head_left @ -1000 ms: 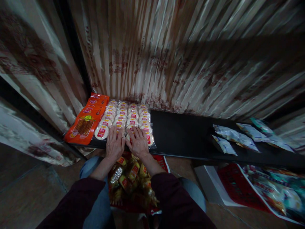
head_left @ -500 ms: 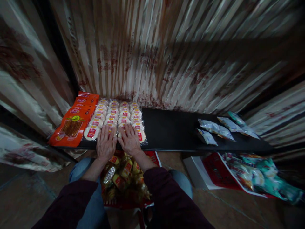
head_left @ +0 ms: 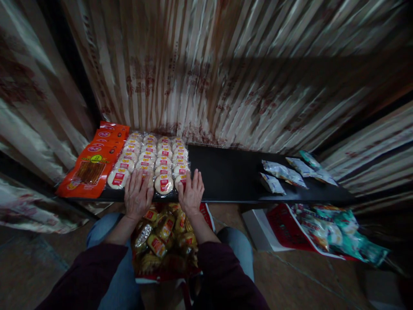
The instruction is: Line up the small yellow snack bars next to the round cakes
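Rows of round white crackers (head_left: 164,184) in clear wrappers with red labels lie overlapping on a black shelf (head_left: 226,176). My left hand (head_left: 138,196) rests flat over the front of the second column, its fingers stretched forward and hiding the pack beneath. My right hand (head_left: 191,193) lies at the front right corner of the fourth column, fingers extended, partly covering the front cracker there. Neither hand grips anything. Orange snack packets (head_left: 85,168) overlap in a column at the left of the crackers.
Several small white-and-blue packets (head_left: 284,172) lie at the shelf's right. Below the shelf, a red box (head_left: 206,215) of gold-wrapped snacks (head_left: 164,232) stands between my knees. Another red box (head_left: 280,228) holds green and clear packets. Patterned curtains (head_left: 180,86) hang behind.
My right hand has shifted right, from the third column to the edge of the fourth, uncovering the third column's front cracker. My left hand stays on the second column. The view has shifted slightly.
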`<state>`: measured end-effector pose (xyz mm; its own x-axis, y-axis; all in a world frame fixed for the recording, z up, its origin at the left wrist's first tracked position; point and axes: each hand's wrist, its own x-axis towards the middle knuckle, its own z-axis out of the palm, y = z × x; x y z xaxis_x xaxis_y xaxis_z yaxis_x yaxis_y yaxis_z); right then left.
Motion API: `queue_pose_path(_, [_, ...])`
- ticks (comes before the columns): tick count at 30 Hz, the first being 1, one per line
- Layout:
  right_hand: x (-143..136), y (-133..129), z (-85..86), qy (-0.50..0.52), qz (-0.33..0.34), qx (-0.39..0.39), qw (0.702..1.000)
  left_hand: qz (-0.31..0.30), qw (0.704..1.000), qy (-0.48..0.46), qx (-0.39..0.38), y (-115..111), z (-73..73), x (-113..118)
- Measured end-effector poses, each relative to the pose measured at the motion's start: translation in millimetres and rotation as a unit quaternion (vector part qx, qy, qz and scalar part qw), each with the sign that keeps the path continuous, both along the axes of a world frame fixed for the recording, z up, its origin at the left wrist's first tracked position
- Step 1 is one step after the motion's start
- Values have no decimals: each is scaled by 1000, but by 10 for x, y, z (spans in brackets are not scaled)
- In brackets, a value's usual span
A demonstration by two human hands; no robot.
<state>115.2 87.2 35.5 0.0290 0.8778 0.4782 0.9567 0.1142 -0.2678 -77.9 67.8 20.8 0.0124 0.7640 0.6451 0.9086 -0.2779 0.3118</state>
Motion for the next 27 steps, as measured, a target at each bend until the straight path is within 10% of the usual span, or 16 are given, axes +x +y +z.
queue_pose_path(27, [87, 419, -10, 90, 7, -27, 996, -26, 999, 29, 6, -24, -9, 42])
